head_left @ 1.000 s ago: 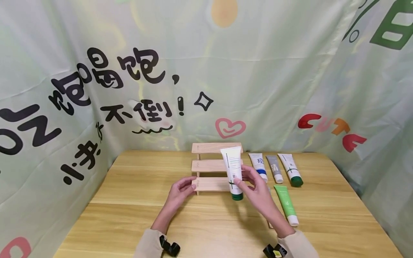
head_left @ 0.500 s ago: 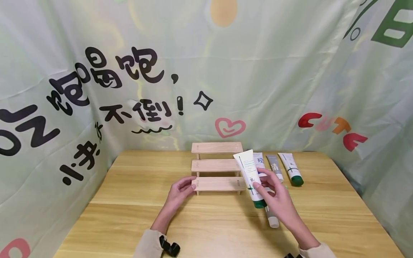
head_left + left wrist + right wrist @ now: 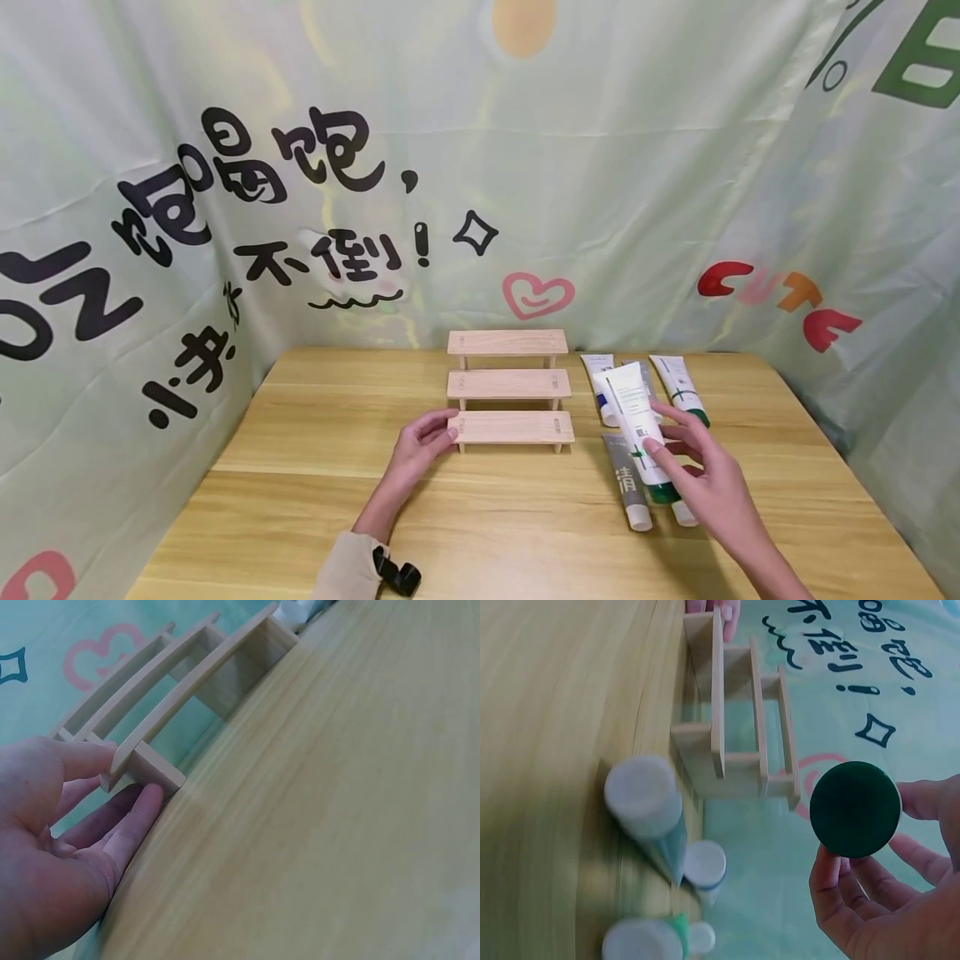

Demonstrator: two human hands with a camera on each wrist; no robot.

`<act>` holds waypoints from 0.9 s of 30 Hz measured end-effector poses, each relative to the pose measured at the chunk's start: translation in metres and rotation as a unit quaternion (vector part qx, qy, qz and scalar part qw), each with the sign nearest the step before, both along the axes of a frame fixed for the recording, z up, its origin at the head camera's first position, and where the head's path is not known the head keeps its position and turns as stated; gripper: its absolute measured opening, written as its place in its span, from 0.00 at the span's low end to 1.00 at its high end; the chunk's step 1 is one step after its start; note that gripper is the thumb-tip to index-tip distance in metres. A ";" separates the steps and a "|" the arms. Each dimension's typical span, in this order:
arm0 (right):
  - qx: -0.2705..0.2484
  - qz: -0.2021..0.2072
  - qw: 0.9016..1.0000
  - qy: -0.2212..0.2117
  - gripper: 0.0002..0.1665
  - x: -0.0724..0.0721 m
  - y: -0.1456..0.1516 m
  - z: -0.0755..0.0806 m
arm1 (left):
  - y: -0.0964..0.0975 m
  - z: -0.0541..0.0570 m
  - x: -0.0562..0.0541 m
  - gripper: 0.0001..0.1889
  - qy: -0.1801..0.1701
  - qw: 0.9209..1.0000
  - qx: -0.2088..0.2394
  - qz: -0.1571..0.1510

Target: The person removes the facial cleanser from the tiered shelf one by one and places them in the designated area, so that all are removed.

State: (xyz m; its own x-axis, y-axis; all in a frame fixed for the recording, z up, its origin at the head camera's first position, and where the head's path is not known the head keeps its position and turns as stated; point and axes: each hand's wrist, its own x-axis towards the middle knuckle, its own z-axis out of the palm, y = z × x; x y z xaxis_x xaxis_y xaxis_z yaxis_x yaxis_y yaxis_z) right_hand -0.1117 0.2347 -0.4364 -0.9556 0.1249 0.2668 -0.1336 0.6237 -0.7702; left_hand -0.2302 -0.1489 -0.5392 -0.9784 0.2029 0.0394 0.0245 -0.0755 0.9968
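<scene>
A small three-step wooden display rack (image 3: 513, 427) stands near the back of the table. My left hand (image 3: 420, 446) grips the left end of its lowest step, with the thumb at the board and fingers by the leg in the left wrist view. Right of the rack, my right hand (image 3: 712, 475) holds a white squeeze tube (image 3: 630, 408) between thumb and fingers, its green cap (image 3: 855, 810) downward. This tube is raised over the other tubes and partly covers them. A grey tube (image 3: 622, 475) lies just left of it on the table.
Behind the held tube lie a white-and-blue tube (image 3: 598, 371), a mostly hidden grey one, and another white tube with a green cap (image 3: 681, 390). One white cap (image 3: 684, 514) shows beneath the right hand. A printed curtain (image 3: 637, 208) hangs along the table's back edge.
My right hand has carried the white tube rightward from in front of the rack to over the lying tubes, tilting it on the way. The left hand stays at the rack.
</scene>
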 end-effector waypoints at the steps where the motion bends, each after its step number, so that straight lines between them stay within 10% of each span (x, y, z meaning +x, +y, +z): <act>1: 0.006 -0.007 1.000 -0.004 0.29 0.002 0.003 0.000 | 0.000 0.000 0.000 0.19 0.000 1.000 0.000 0.000; 27: 0.095 -0.069 0.985 -0.124 0.36 0.018 0.089 -0.030 | 0.001 0.000 0.000 0.20 0.016 1.000 -0.010 -0.001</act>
State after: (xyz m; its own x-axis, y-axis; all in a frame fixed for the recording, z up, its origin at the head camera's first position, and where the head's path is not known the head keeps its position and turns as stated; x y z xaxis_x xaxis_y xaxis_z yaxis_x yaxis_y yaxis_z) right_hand -0.0939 0.3241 -0.4661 -0.9720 0.2279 0.0573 0.1404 0.7588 -0.6360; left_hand -0.2299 -0.1483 -0.5397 -0.9763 0.2055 0.0673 0.0570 -0.0557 0.9968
